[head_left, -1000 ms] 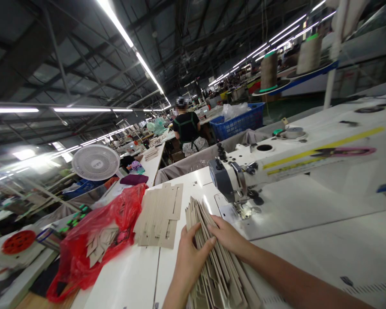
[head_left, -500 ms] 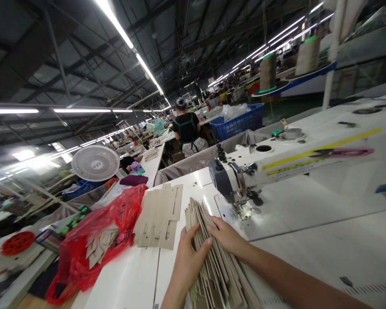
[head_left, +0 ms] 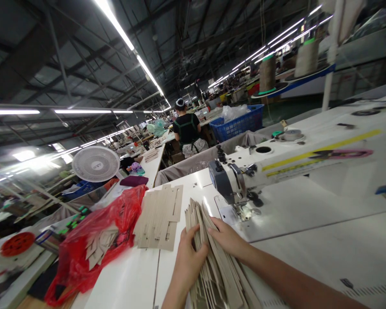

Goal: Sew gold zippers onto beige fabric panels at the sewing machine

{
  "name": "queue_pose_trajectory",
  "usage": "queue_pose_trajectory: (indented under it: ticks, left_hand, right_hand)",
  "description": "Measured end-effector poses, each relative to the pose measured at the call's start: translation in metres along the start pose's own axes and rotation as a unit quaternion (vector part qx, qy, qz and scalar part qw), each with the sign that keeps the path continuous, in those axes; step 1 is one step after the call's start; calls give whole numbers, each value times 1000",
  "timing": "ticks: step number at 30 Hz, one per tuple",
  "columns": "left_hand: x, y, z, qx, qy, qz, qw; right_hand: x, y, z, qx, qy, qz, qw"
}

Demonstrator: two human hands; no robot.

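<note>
Sewing hall, long rows of machine tables running far. On my white sewing table (head_left: 122, 283), both hands grip a fanned bundle of slotted beige strips (head_left: 220, 274), probably card, though the material is hard to tell from here. Left hand (head_left: 188, 264) is curled on the bundle's left side, right hand (head_left: 228, 240) on its right. Sewing machine head (head_left: 234, 184) sits just far-right of the bundle. Flat pile (head_left: 157, 216) of similar strips lies left, just beside a red plastic bag (head_left: 116, 223).
</note>
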State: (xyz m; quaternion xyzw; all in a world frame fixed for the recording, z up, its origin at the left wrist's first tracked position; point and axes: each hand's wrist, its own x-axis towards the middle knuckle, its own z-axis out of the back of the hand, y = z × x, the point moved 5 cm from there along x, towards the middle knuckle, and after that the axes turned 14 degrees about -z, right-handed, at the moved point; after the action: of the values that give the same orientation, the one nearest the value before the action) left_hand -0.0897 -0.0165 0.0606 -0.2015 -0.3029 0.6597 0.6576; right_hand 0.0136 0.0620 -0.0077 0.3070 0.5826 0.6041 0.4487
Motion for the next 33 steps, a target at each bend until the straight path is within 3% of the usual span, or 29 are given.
queue_pose_trajectory:
  ticks: [5,13,33]
  left_hand:
    - [1,-1,0,-46,-21,-55,997]
    - [0,-1,-1,-30,5,-5,1000]
    - [4,-2,-3,11,-6,-26,1000]
  right_hand:
    - [-1,6,2,-2,6,5,1000]
    - [-4,11,5,-13,7,3,1000]
    - [-8,15,3,-50,-18,-17,998]
